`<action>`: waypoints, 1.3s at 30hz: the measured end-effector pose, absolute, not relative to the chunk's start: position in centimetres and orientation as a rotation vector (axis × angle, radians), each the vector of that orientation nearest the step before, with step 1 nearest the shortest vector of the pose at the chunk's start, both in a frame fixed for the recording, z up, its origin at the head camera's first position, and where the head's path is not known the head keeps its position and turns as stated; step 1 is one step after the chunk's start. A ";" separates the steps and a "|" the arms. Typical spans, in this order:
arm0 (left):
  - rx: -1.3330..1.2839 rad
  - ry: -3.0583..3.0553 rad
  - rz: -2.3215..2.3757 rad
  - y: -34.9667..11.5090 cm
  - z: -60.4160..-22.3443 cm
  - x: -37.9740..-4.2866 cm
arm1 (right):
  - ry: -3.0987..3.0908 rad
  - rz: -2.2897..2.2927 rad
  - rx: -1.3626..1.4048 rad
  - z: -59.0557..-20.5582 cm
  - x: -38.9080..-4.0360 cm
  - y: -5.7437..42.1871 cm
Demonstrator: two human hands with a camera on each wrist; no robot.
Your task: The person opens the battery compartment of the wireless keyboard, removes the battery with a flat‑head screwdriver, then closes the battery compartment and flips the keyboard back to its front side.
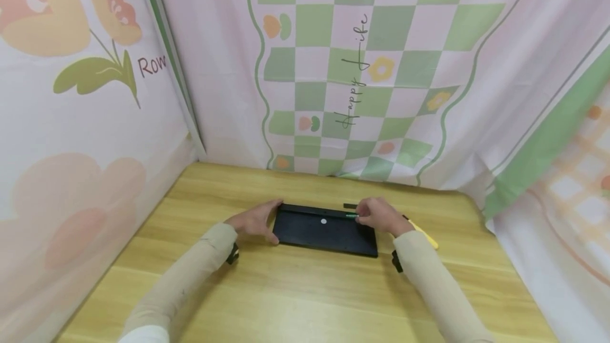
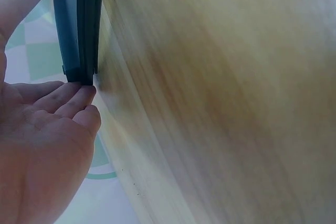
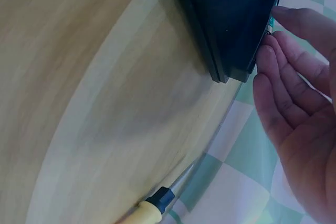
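Note:
A black keyboard [image 1: 310, 234] lies underside up on the table, a small round white sticker [image 1: 323, 221] on it. My left hand [image 1: 254, 221] holds its left end, thumb at the near corner and fingers at the far one. In the left wrist view the fingertips [image 2: 84, 97] touch the end of the keyboard [image 2: 79, 35]. My right hand [image 1: 378, 215] pinches a small green battery [image 1: 351, 216] between thumb and fingers, over the raised far edge near the right end. Much of the battery is hidden by the fingers.
Behind the keyboard lies a thin black strip [image 1: 350, 206], partly covered by the right hand. A yellow-handled screwdriver [image 1: 425, 236] rests to the right, beside the right forearm. Printed curtains [image 1: 229, 94] enclose the wooden table [image 1: 305, 295] at the back and sides.

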State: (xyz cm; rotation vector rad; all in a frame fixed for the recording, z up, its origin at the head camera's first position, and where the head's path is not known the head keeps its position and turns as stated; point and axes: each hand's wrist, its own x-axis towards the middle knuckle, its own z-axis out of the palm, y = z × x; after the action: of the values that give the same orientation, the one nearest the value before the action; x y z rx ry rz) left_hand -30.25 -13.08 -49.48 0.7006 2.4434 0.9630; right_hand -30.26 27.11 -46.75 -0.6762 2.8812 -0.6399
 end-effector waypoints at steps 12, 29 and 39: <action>0.685 2.438 0.971 -13.0 -49.2 -30.1 | 2.860 -0.697 -0.603 -47.0 -31.5 27.0; 0.676 2.451 0.962 -12.9 -48.9 -30.1 | 2.855 -0.642 -0.706 -45.2 -31.6 29.2; 0.678 2.447 0.966 -13.0 -49.1 -29.9 | 2.977 -0.669 -0.660 -46.1 -31.4 33.0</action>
State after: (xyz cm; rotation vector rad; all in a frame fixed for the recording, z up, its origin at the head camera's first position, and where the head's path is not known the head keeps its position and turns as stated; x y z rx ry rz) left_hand -29.95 -12.97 -49.06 0.6782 2.4472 0.9658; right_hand -31.44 32.96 -46.09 -0.6603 2.9774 -0.6692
